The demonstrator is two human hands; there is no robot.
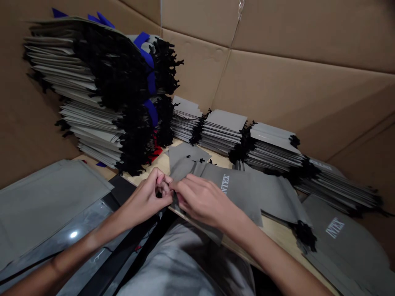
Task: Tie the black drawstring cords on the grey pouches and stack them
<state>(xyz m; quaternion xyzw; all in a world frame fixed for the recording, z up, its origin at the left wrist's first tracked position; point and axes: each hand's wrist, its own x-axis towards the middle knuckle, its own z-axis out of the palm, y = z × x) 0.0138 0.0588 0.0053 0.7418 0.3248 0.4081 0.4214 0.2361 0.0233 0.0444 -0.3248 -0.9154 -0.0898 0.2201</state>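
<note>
A grey fabric bag (247, 191) printed INTEX lies on the wooden table (279, 232) in front of me. My left hand (148, 197) and my right hand (202, 199) meet at the bag's near left end. Both pinch the bag's edge there, fingers curled together around a black drawstring. What sits between the fingertips is partly hidden.
Tall stacks of grey bags with black cords (101, 94) rise at the back left, lower stacks (222, 129) run along the cardboard wall (293, 82) to the right. Flat grey bags (46, 201) lie at left, another INTEX bag (339, 234) at right.
</note>
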